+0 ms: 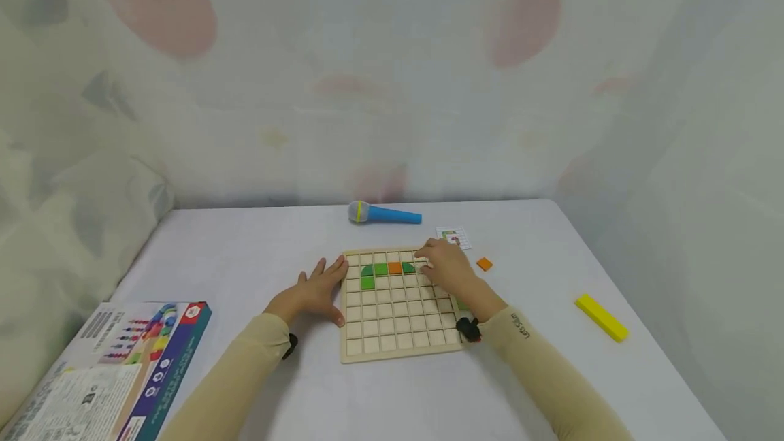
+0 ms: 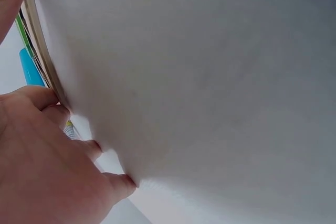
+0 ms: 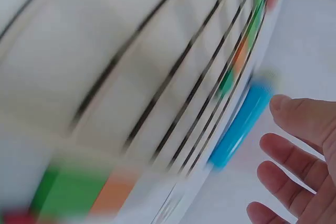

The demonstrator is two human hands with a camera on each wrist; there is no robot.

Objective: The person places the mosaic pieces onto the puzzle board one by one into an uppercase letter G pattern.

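1. Wooden grid board (image 1: 398,308) lies flat on the white table (image 1: 245,250); green and orange tiles (image 1: 388,268) fill its far row.
2. Left hand (image 1: 318,289) rests spread against its left edge.
3. Right hand (image 1: 446,267), fingers relaxed, covers the far right corner.

Grid board (image 1: 398,308): pale, matt unfinished wood, its inlaid green tiles (image 1: 374,269) and orange tile (image 1: 395,267) painted smooth. Toy microphone (image 1: 384,214) and yellow block (image 1: 601,317): smooth with a slight sheen, likely plastic. Surface (image 1: 245,250): matt white; game box (image 1: 104,373): printed glossy cardboard.
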